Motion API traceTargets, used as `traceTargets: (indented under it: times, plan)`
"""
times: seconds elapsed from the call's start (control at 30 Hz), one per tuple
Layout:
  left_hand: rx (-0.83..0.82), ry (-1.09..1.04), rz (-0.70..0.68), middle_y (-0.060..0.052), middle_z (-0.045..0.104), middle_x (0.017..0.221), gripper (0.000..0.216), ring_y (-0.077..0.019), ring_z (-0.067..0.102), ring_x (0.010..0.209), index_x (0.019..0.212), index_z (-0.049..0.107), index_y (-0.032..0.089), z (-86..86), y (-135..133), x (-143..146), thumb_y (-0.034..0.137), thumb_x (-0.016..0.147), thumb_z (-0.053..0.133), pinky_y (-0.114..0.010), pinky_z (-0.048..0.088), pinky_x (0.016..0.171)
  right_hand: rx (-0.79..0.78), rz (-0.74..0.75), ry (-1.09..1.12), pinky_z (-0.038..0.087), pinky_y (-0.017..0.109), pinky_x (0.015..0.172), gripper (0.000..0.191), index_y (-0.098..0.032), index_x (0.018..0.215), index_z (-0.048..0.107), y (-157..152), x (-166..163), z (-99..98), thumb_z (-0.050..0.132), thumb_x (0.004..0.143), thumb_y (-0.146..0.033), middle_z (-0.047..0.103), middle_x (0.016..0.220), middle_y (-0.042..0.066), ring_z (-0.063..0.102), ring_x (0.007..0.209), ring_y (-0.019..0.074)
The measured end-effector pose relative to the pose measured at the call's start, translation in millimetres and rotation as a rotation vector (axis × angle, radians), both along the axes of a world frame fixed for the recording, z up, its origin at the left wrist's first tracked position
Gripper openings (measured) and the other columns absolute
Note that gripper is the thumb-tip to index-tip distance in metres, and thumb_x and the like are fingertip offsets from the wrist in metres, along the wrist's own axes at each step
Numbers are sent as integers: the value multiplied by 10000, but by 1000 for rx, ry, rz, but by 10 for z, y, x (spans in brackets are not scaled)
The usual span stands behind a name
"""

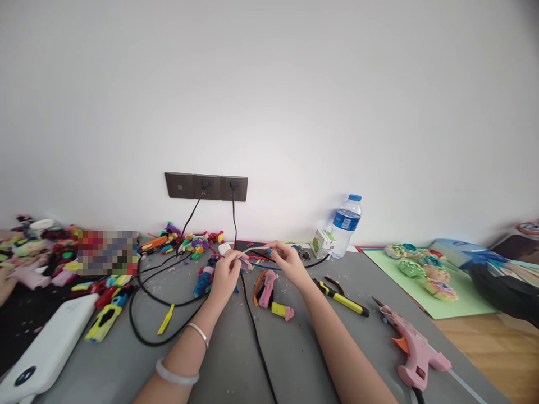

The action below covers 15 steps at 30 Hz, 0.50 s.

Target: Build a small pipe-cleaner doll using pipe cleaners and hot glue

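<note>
Both my hands are stretched out over the grey table. My left hand is closed, pinching one end of a thin fuzzy craft stem. My right hand pinches the stem's other end, so it runs between my fingertips. Two bracelets sit on my left forearm. Just below my hands lies a pink and orange craft piece and a small yellow and pink piece.
A pink glue gun lies at the right front, with a yellow cutter near it. A water bottle and small box stand by the wall. Black cables run from the wall sockets. Colourful craft bits lie left; a white power bank sits front left.
</note>
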<state>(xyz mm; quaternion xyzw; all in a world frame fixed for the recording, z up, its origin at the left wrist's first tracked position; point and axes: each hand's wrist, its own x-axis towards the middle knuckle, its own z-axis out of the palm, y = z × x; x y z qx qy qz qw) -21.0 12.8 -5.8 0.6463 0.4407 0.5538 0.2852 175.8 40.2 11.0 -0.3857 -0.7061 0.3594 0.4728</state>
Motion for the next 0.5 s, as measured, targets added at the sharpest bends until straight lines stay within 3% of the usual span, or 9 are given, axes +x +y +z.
traceTargets:
  times: [0.17, 0.27, 0.37, 0.5]
  plan:
    - [30, 315, -53, -49, 628, 853, 326, -175, 637, 721, 844, 702, 209, 11, -61, 2, 76, 844, 404, -281, 467, 687, 87, -140, -27, 279, 252, 493, 226, -170, 901, 661, -11, 36, 28, 504, 869, -329, 430, 556, -41, 341, 486, 119]
    - [33, 541, -108, -59, 621, 916, 358, -169, 637, 734, 1005, 702, 221, 10, -114, 41, 98, 878, 391, -268, 472, 687, 148, -208, -44, 243, 253, 485, 223, -180, 911, 675, -32, 40, 43, 490, 881, -301, 350, 524, -58, 292, 471, 118]
    - [58, 728, -161, -66, 614, 995, 416, -169, 639, 789, 1207, 628, 225, 14, -171, 103, 109, 905, 368, -258, 478, 702, 252, -268, -81, 267, 250, 499, 215, -182, 910, 683, -65, 23, 67, 481, 888, -251, 390, 543, -49, 308, 484, 119]
    - [72, 811, -186, -90, 608, 1081, 457, -189, 636, 878, 1312, 553, 203, 17, -207, 156, 107, 916, 345, -279, 486, 757, 410, -328, -126, 332, 248, 542, 215, -185, 906, 684, -107, -11, 97, 469, 902, -201, 493, 623, -18, 383, 527, 123]
